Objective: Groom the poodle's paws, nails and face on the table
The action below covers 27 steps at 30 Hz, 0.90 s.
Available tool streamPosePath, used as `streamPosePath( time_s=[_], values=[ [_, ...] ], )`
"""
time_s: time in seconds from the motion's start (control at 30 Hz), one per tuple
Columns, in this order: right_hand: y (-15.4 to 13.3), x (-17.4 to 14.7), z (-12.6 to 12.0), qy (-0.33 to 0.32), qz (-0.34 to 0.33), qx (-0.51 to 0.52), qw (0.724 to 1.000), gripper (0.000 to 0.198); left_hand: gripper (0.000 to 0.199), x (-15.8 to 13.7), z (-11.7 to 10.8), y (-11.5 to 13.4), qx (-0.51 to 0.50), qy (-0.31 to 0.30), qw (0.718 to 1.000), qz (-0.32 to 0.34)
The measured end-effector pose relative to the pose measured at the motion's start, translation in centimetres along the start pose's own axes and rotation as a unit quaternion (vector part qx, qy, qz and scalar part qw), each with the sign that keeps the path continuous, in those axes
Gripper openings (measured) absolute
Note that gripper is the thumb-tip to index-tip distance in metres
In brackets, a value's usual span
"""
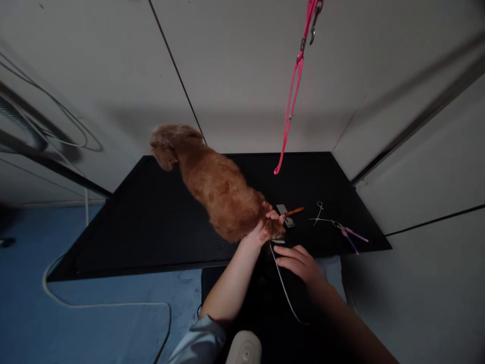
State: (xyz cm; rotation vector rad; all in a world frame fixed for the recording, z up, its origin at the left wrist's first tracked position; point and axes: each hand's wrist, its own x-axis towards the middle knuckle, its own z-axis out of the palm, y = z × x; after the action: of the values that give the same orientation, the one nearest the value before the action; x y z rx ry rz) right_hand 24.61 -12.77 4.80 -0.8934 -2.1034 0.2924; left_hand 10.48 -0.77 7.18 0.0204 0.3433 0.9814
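Note:
A brown curly-coated dog stands on the black grooming table, its head toward the far left. My left hand is closed around a hind leg at its rear end, with the paw showing just past the fingers. Close below the paw, my right hand has its fingers stretched out and apart, and nothing shows in them. A small pale flat item lies between the paw and the right fingertips; its kind is unclear. A thin pale cord runs down beside those fingertips.
A slicker brush with an orange handle, scissors and purple-handled pliers-like clippers lie on the table's right side. A pink grooming loop hangs above. Another cord crosses the blue floor.

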Motion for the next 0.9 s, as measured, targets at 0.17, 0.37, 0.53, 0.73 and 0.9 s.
streamPosePath(
  time_s=[0.17,0.37,0.53,0.73,0.9],
  values=[
    [0.7,-0.1,0.6,0.010,0.036,0.015,0.999,0.029,0.040,0.0,-0.3,0.0,0.022,-0.014,1.000,0.000],
    [0.8,0.7,-1.0,-0.027,0.077,0.094,0.992,0.027,0.039,0.0,-0.9,0.5,0.037,-0.015,0.998,-0.058],
    [0.1,0.9,-3.6,-0.111,0.131,0.225,0.959,0.035,0.048,-0.5,-0.3,0.7,0.048,0.001,0.996,-0.073],
    [-0.1,0.3,-0.9,0.166,0.118,0.234,0.951,0.039,0.042,-0.6,0.1,0.3,0.022,0.028,0.998,-0.060],
    [0.4,0.3,0.9,0.178,0.111,0.142,0.967,0.039,0.038,-0.4,-0.4,-0.2,-0.024,0.036,0.999,-0.025]
  ],
)
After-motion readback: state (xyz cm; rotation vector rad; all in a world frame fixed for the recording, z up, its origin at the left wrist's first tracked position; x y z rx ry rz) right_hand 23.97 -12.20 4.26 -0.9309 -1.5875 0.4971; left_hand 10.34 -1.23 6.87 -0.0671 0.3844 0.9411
